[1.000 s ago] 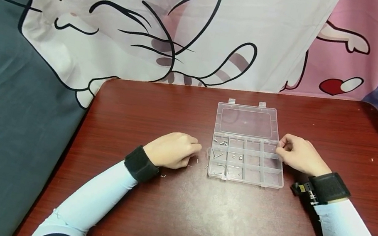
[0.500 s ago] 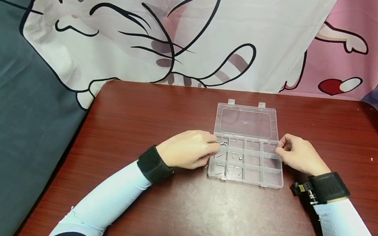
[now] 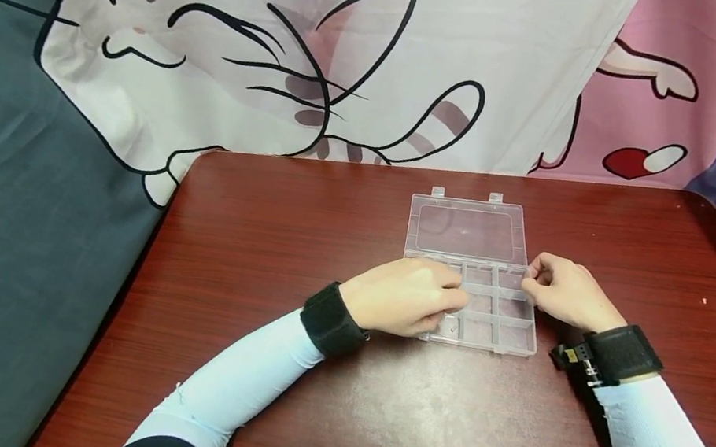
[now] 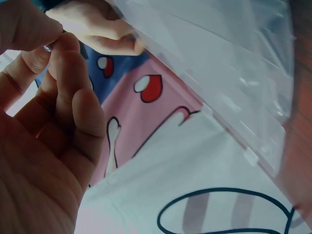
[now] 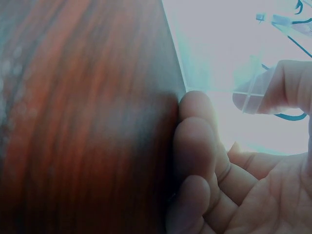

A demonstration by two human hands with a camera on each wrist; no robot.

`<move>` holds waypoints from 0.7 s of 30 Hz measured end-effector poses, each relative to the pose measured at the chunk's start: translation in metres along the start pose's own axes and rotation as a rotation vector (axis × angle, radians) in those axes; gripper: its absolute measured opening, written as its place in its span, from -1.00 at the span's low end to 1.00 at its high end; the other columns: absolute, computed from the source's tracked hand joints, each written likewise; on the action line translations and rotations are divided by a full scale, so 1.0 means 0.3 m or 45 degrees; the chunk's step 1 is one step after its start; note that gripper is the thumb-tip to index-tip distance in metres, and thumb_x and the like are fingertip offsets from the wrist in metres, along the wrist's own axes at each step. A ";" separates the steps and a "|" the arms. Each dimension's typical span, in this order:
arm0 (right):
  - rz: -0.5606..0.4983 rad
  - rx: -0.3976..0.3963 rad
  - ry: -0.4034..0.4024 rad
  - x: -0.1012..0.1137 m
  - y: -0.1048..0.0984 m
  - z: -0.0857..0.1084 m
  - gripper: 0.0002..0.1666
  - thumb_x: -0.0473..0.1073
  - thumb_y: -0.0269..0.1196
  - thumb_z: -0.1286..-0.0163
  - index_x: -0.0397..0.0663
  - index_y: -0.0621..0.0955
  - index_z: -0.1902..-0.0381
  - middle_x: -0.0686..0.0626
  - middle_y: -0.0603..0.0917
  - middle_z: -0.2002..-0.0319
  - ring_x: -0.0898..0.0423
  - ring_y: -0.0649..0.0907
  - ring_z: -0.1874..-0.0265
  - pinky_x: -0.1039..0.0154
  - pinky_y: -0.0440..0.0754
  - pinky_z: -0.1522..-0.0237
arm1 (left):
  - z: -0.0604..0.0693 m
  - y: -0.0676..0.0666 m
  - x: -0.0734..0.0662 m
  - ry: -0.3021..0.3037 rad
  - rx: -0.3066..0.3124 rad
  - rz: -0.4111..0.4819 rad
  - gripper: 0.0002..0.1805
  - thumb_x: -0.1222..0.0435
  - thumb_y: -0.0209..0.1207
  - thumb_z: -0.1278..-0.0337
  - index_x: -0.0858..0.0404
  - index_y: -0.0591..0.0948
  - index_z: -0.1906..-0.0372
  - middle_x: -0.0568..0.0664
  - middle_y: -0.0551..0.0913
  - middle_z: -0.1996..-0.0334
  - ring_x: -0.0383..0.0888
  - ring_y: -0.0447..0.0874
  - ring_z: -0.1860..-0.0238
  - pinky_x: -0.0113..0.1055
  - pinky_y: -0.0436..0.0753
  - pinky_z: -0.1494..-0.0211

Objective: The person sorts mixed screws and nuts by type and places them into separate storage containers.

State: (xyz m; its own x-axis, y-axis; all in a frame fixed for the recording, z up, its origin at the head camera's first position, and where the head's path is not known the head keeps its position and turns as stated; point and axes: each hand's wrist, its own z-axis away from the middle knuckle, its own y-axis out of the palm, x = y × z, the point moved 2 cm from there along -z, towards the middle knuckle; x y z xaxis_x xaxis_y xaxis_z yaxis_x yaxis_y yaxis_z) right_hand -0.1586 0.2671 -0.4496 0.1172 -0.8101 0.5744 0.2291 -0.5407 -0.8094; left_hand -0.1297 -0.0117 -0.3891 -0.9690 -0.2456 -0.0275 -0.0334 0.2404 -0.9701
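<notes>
A clear plastic compartment box point(image 3: 514, 336) lies on the table with its lid point(image 3: 468, 229) swung back flat behind it. Over the box's left and middle compartments hovers my left hand point(image 3: 406, 296), which hides what lies in them. In the left wrist view its thumb and index finger pinch a small shiny metal piece point(image 4: 48, 48), mostly covered, so its kind cannot be told. My right hand point(image 3: 565, 290) grips the box's right side near the hinge. The right wrist view has that thumb point(image 5: 253, 95) at the clear wall and the fingertips point(image 5: 195, 141) outside, down by the table.
The reddish-brown wooden table point(image 3: 437, 429) reaches back to a hanging cloth point(image 3: 523, 61) with a cartoon cat. A tiny pale bit point(image 3: 705, 301) lies on the table to the right.
From the table left of the box, my left hand has moved right, over the compartments, covering the small screws and nuts seen there earlier. My right hand has stayed at the box's side.
</notes>
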 end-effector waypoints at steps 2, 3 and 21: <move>0.003 0.003 0.000 0.000 -0.001 -0.002 -0.88 -0.12 0.23 -0.35 -0.04 0.54 0.31 0.05 0.63 0.56 0.16 0.58 0.55 0.25 0.42 0.42 | -0.014 0.003 -0.007 0.015 0.002 0.005 -0.88 0.39 0.08 -0.16 0.13 0.56 0.26 -0.11 0.42 0.46 -0.20 0.42 0.39 -0.37 0.49 0.23; 0.006 0.006 0.001 0.001 -0.002 -0.003 -0.88 -0.13 0.23 -0.35 -0.04 0.54 0.31 0.05 0.63 0.56 0.16 0.57 0.55 0.25 0.43 0.42 | -0.019 0.004 -0.010 0.020 0.003 0.008 -0.88 0.39 0.08 -0.18 0.13 0.56 0.25 -0.11 0.42 0.46 -0.20 0.42 0.39 -0.38 0.49 0.23; 0.013 0.025 0.009 -0.002 -0.003 -0.004 -0.87 -0.12 0.23 -0.36 -0.05 0.54 0.30 0.05 0.62 0.55 0.14 0.55 0.53 0.24 0.42 0.43 | -0.033 0.009 -0.031 -0.052 0.113 0.038 -0.60 0.12 0.27 -0.21 0.11 0.58 -0.13 -0.05 0.63 0.04 -0.14 0.62 0.02 -0.30 0.60 -0.11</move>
State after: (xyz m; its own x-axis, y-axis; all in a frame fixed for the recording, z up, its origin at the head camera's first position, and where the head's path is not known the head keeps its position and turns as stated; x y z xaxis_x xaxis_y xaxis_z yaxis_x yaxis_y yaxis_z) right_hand -0.1602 0.2677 -0.4494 0.1128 -0.8170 0.5655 0.2469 -0.5282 -0.8124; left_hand -0.1231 0.0005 -0.3890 -0.9583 -0.2782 -0.0652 0.0193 0.1645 -0.9862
